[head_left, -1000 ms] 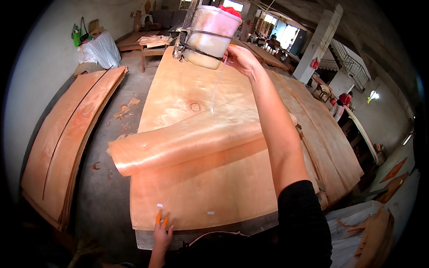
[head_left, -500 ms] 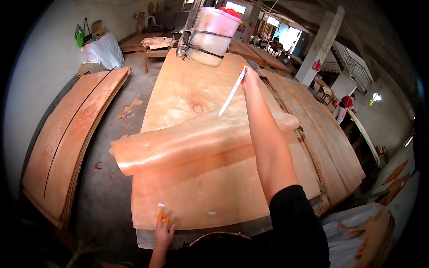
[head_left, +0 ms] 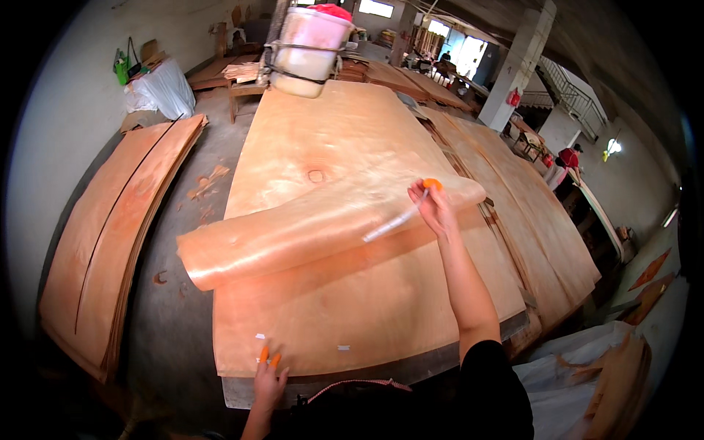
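While the right hand (head_left: 438, 211) pinched one white strip (head_left: 396, 223) by its upper end, the strip extended over one curled veneer (head_left: 315, 236); contact could not be determined. The left hand (head_left: 270, 383) had its fingers extended, grasping nothing visible, at the near-left edge of the lower sheet (head_left: 352, 308). Orange finger covers (head_left: 276, 361) numbered three — two left, one right. Two small white pieces (head_left: 344, 347) were on that sheet. Motion blurred the strip; fingers hid its held end.
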{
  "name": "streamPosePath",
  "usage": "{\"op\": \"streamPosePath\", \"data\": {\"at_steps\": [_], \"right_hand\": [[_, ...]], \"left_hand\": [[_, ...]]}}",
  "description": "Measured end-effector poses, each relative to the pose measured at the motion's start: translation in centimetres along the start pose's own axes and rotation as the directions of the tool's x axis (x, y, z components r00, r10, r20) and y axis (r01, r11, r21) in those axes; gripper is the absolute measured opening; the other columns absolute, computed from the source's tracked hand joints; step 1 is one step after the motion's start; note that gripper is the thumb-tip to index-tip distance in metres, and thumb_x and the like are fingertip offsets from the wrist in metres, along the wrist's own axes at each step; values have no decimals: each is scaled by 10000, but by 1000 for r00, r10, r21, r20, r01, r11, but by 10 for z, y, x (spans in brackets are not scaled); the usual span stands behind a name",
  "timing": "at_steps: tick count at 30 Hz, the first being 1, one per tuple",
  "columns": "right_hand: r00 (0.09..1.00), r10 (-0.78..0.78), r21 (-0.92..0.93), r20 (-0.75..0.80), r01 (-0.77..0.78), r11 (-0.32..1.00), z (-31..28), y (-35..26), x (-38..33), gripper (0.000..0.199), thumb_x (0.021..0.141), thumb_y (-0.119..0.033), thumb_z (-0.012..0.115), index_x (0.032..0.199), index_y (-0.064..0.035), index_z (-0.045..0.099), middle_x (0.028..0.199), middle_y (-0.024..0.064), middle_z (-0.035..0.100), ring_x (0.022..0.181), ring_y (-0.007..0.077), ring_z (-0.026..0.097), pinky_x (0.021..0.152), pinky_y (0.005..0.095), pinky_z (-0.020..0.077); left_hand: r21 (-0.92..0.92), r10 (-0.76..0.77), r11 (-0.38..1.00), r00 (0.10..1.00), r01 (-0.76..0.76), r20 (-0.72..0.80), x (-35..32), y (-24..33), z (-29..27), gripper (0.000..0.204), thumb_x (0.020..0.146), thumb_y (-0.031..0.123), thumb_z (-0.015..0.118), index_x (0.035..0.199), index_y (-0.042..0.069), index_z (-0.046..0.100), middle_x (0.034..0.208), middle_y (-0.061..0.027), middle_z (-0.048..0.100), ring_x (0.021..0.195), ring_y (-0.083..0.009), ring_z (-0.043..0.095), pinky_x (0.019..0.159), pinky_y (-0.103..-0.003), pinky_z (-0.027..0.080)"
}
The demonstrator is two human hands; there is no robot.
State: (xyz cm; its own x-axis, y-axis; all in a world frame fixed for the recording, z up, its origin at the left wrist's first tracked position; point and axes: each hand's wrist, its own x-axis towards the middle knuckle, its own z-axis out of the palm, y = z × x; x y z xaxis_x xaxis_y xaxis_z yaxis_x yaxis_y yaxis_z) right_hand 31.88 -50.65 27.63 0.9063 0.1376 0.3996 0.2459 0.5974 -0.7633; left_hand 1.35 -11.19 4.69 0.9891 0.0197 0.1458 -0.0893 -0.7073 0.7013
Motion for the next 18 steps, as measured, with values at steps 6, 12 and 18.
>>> {"op": "streamPosePath", "data": {"at_steps": [6, 12, 18], "right_hand": [[998, -43, 125, 53, 36, 992, -46, -43, -74, 173, 873, -247, 564, 910, -85, 518, 795, 43, 507, 771, 172, 529, 804, 380, 476], [998, -23, -15, -53, 22, 1000, -50, -70, -133, 182, 913, -294, 487, 868, -118, 475, 513, -62, 333, 450, 63, 357, 599, 279, 472], [992, 91, -13, -86, -92, 996, -59, -77, -180, 221, 937, -307, 429, 868, -102, 476, 519, -66, 320, 405, 32, 304, 502, 220, 397]], "left_hand": [[-1, 70, 998, 997, -70, 29, 3, 8, 7, 437, 737, 164, 679, 1141, 57, 550, 1345, -198, 353, 1134, -333, 463, 897, -379, 425], [2, 129, 992, 991, -130, 40, -3, 11, 14, 450, 729, 145, 691, 1143, 52, 541, 1332, -200, 367, 1136, -340, 461, 898, -377, 425], [18, 160, 987, 982, -163, 98, -6, 19, 17, 462, 742, 149, 683, 1163, 53, 520, 1315, -220, 377, 1121, -353, 468, 901, -380, 420]]}}
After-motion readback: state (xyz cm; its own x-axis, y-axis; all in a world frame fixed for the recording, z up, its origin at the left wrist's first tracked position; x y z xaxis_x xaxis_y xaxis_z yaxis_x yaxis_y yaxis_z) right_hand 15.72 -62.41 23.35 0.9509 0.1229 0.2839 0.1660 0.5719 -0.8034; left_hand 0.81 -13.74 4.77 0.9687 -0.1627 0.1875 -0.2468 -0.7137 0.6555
